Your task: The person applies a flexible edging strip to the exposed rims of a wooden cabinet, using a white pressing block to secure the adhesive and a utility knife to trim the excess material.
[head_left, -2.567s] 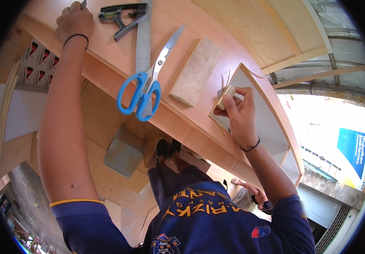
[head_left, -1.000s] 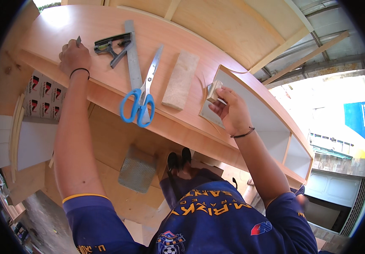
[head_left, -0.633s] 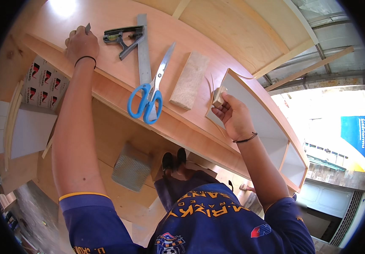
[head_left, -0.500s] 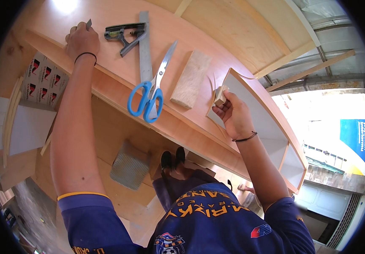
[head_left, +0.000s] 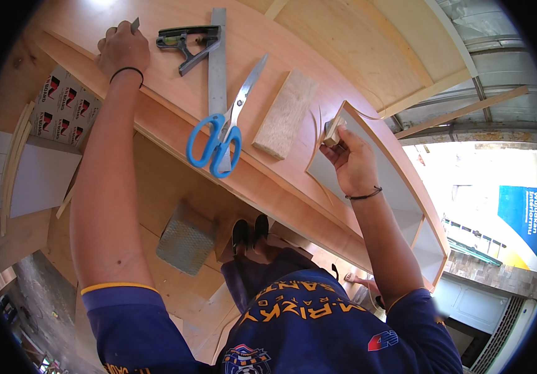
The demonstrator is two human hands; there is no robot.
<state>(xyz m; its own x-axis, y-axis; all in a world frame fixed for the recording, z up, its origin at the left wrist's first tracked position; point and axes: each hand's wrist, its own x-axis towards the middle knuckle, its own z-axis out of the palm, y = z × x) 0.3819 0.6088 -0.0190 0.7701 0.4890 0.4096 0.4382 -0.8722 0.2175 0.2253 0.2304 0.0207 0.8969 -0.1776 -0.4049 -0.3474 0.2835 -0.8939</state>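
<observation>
My left hand (head_left: 124, 51) is closed and resting on the wood-coloured panel at the far left. A small grey metal blade (head_left: 135, 25) sticks out past its fingers; the rest of it is hidden in the hand. My right hand (head_left: 357, 163) pinches a small wooden block (head_left: 335, 132) at the edge of the white-lined cabinet (head_left: 394, 181). Beside the block, thin curled edging strips (head_left: 316, 128) stand up. Between my hands lie a combination square (head_left: 217, 68), scissors with blue handles (head_left: 213, 148) and a flat wooden board (head_left: 286, 115).
Below the panel's front edge, a grey textured stool (head_left: 185, 238) stands near my feet. Pale sheets and strips (head_left: 16, 168) lean at the left. Plywood panels (head_left: 368, 43) lie beyond the panel. Behind me at the right, another person's foot (head_left: 354, 278) shows.
My right hand has shifted slightly up and right along the cabinet edge with the wooden block. My left hand keeps its place on the panel. The whole view has tilted a little.
</observation>
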